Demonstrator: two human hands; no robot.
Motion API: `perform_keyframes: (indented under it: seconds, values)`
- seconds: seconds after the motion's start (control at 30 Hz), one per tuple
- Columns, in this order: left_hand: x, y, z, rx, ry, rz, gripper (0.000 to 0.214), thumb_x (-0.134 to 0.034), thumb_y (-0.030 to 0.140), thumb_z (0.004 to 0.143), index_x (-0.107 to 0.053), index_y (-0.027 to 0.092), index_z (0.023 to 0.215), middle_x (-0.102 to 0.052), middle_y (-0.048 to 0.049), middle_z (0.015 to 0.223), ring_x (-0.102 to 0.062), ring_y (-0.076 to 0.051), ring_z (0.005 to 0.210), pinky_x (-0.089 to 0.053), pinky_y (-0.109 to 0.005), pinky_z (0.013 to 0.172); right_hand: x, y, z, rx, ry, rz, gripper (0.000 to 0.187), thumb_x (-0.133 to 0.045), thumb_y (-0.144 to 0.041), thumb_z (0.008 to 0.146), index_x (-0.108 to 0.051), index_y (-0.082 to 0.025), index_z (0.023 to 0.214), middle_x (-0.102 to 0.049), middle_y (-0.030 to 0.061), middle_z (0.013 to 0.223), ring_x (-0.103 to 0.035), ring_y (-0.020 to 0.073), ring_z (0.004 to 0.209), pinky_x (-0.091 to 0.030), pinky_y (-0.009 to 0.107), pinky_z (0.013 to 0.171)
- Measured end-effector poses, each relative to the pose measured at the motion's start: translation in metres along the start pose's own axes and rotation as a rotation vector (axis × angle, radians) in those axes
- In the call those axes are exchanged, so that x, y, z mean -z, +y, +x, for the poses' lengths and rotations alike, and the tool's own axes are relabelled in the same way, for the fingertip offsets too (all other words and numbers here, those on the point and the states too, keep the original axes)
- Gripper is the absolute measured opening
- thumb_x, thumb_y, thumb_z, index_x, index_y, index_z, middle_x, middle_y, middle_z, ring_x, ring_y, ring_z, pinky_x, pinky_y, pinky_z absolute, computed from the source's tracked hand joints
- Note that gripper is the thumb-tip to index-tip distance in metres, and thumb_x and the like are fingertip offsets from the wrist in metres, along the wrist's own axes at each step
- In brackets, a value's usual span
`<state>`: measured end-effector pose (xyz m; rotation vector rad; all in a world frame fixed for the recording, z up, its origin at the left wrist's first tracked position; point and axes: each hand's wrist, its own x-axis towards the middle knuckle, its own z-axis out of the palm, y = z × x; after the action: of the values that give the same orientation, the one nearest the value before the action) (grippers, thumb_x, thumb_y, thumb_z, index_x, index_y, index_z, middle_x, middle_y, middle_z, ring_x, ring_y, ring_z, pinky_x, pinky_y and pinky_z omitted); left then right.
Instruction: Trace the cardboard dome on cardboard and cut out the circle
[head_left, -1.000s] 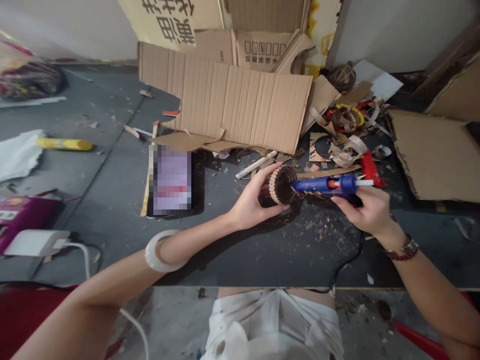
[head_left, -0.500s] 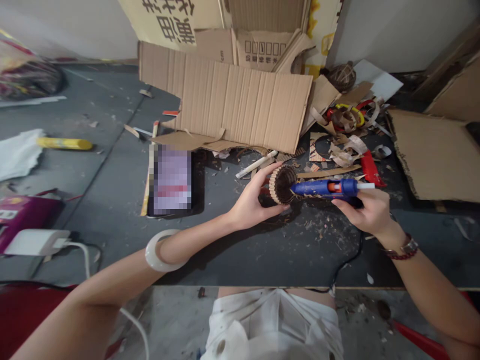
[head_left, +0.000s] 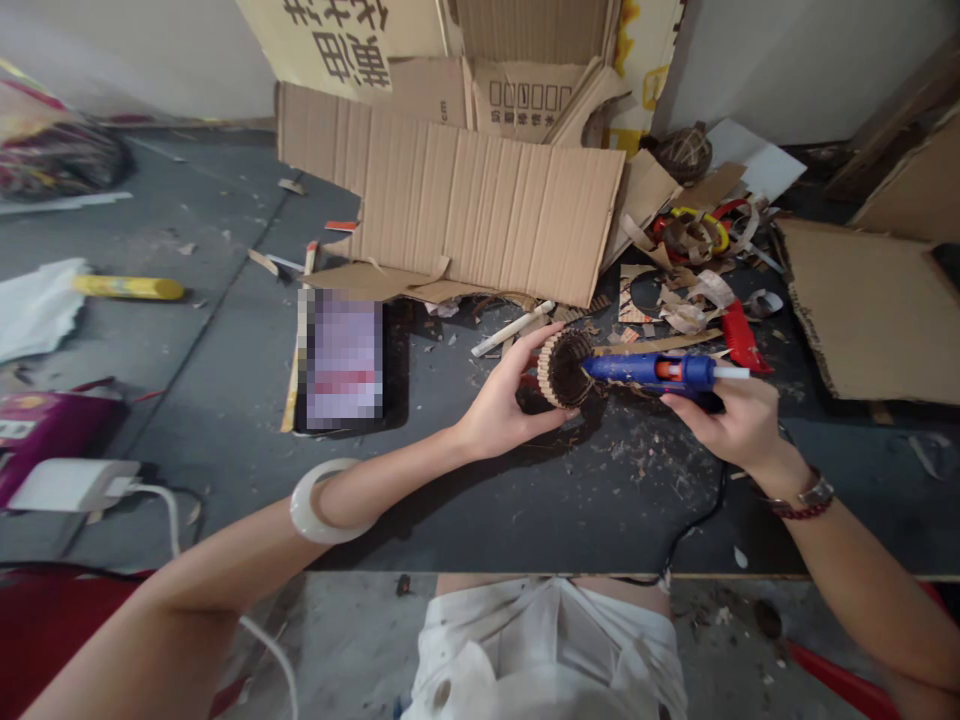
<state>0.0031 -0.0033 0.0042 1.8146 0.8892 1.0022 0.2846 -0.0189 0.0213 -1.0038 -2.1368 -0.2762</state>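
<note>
My left hand (head_left: 508, 400) is closed round a small round cup of corrugated cardboard (head_left: 553, 375), its thumb and fingers on opposite sides. The cup is tilted, with its dark hollow facing right. In my right hand (head_left: 739, 420) is a blue hot glue gun (head_left: 637, 370), a white glue stick (head_left: 731, 373) jutting from its back end. The gun's tip points left and reaches the cup's opening; whether it touches the inside I cannot tell. The handle is mostly hidden by my fingers.
A large corrugated cardboard sheet (head_left: 487, 200) leans behind my hands. Paper scraps (head_left: 694, 300) and a red tool (head_left: 742, 338) lie at the right, near a cardboard piece (head_left: 877, 310). A phone (head_left: 345, 360) and yellow-handled tool (head_left: 131, 288) are leftward. The gun's black cord (head_left: 694, 525) crosses the table edge.
The glue gun has shifted very slightly, its body tipping down a little toward me. My left hand and the cardboard cup stay almost in place.
</note>
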Motion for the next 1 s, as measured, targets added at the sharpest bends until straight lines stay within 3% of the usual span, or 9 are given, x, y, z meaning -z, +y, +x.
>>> perform_keyframes:
  seconds: [0.5,0.8,1.0]
  values:
    - [-0.0003,0.0006,0.0,0.016,-0.015,-0.003,0.083,-0.076,0.027,0.074,-0.032,0.029,0.145,-0.042,-0.0113,0.146,-0.051,-0.031,0.128,-0.051,-0.047,0.102,0.0,-0.0011,0.0016,-0.044,-0.031,0.054,0.023,-0.063,-0.041,0.086,-0.067,-0.019,0.09,-0.075,0.0067,0.085,-0.07,0.0194,0.07,-0.056,0.029,0.061]
    - [0.0001,-0.0007,-0.0004,0.012,-0.005,0.001,0.084,-0.077,0.027,0.073,-0.032,0.029,0.144,-0.039,-0.0115,0.149,-0.05,-0.032,0.129,-0.052,-0.047,0.1,0.0017,0.0032,0.0012,-0.052,0.017,-0.03,0.022,-0.065,-0.035,0.086,-0.068,-0.02,0.102,-0.074,0.0061,0.082,-0.07,0.0206,0.068,-0.056,0.03,0.064]
    - [0.0,-0.0003,-0.0002,0.008,0.009,-0.003,0.085,-0.077,0.026,0.073,-0.032,0.029,0.144,-0.038,-0.0112,0.149,-0.048,-0.032,0.131,-0.049,-0.048,0.104,0.0027,0.0019,0.0023,-0.038,-0.006,0.038,0.02,-0.066,-0.032,0.084,-0.068,-0.02,0.1,-0.074,0.0058,0.085,-0.069,0.0191,0.068,-0.056,0.028,0.064]
